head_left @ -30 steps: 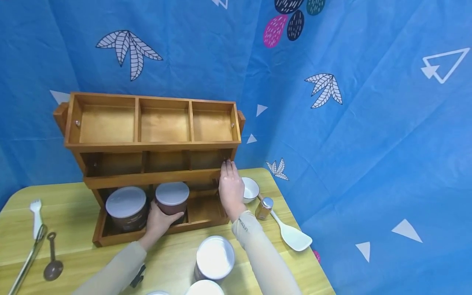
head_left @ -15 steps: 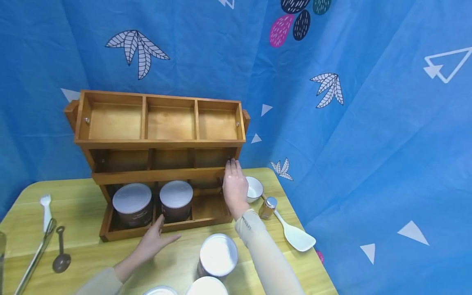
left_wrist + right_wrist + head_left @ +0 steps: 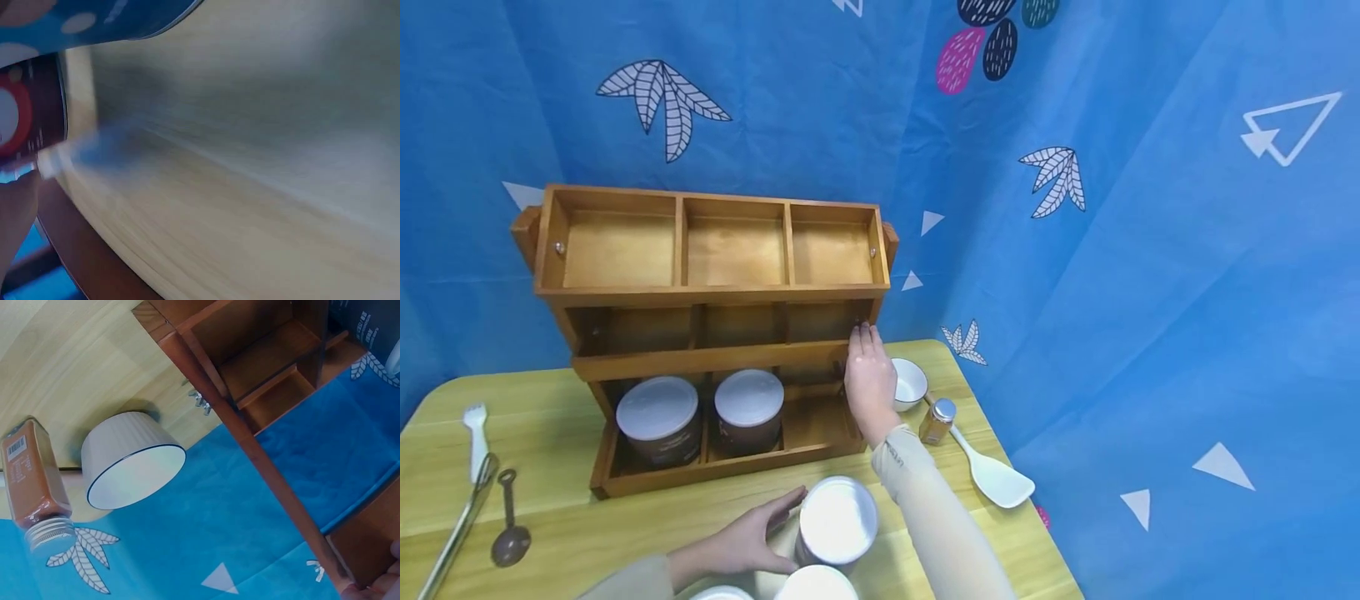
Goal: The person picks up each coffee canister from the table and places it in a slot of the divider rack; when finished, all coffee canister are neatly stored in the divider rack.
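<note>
My left hand (image 3: 737,542) is spread wide beside a white-lidded canister (image 3: 838,523) on the table, fingertips close to its rim and nothing in its grasp. In the left wrist view, a dark canister (image 3: 37,106) with a red ring stands near the hand, and a blue canister (image 3: 94,25) fills the top left. My right hand (image 3: 872,383) rests with straight fingers against the right end of a tiered wooden shelf (image 3: 715,362); its thumb is hidden in the head view. Two lidded canisters, a wider one (image 3: 658,421) and a narrower one (image 3: 749,412), sit in the bottom tier's left and middle compartments.
Right of the shelf are a white bowl (image 3: 134,465), a spice jar (image 3: 37,478) and a white spatula (image 3: 1000,482). More lids (image 3: 817,585) show at the front edge. Further left lie a white fork (image 3: 477,442), a metal utensil (image 3: 460,525) and a brown spoon (image 3: 510,533).
My left hand has let go of the narrower canister in the middle compartment and moved down and right to the canister on the table. The right hand has stayed at the shelf's end.
</note>
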Demonstrator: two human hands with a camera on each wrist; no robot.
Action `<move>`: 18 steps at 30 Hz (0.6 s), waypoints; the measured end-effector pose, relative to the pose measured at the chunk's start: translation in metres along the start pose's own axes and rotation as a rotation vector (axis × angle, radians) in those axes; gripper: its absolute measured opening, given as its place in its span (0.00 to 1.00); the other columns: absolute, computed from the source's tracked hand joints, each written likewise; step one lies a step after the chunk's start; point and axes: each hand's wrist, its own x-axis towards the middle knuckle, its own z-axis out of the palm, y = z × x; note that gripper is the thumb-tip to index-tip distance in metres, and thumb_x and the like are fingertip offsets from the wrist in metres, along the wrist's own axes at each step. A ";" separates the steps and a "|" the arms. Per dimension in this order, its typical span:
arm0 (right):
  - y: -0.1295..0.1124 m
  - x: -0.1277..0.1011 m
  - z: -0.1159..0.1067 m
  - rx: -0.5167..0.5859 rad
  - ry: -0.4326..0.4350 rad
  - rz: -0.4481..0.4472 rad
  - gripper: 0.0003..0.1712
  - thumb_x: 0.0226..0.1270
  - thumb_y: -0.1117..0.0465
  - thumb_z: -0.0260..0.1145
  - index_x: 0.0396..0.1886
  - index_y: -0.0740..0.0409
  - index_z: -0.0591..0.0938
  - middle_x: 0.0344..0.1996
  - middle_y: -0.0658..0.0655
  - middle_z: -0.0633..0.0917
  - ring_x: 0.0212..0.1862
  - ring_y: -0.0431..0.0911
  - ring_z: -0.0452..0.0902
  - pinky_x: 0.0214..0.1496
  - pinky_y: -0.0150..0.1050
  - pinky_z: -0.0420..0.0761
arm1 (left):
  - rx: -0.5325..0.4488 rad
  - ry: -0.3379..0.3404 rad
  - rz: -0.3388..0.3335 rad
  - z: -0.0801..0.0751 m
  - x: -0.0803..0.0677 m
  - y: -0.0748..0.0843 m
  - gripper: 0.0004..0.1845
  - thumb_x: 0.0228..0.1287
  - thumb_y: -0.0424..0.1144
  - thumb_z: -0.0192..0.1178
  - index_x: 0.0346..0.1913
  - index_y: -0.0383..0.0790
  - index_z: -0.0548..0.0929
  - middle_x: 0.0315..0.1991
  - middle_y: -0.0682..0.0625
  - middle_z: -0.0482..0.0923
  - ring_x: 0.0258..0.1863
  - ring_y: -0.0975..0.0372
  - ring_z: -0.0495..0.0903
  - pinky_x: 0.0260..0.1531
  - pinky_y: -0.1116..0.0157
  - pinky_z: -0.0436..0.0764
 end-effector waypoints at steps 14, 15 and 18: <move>0.001 -0.004 0.000 -0.030 -0.042 -0.017 0.21 0.63 0.66 0.65 0.57 0.61 0.82 0.57 0.58 0.85 0.60 0.49 0.81 0.60 0.37 0.82 | -0.037 -0.059 0.171 0.013 0.038 -0.013 0.54 0.44 0.41 0.79 0.75 0.54 0.58 0.69 0.52 0.70 0.68 0.67 0.67 0.70 0.59 0.65; 0.001 -0.003 0.000 -0.035 -0.043 -0.021 0.21 0.63 0.65 0.65 0.57 0.61 0.82 0.57 0.58 0.84 0.61 0.49 0.81 0.60 0.37 0.82 | -0.054 -0.061 0.191 0.013 0.040 -0.016 0.54 0.44 0.40 0.79 0.74 0.53 0.59 0.68 0.51 0.71 0.68 0.68 0.68 0.69 0.63 0.65; 0.002 -0.002 0.000 -0.053 -0.036 -0.031 0.21 0.62 0.65 0.65 0.57 0.61 0.82 0.57 0.58 0.85 0.61 0.49 0.81 0.61 0.36 0.81 | -0.075 -0.058 0.221 0.013 0.044 -0.020 0.53 0.43 0.40 0.80 0.73 0.53 0.61 0.66 0.52 0.72 0.66 0.68 0.70 0.66 0.69 0.65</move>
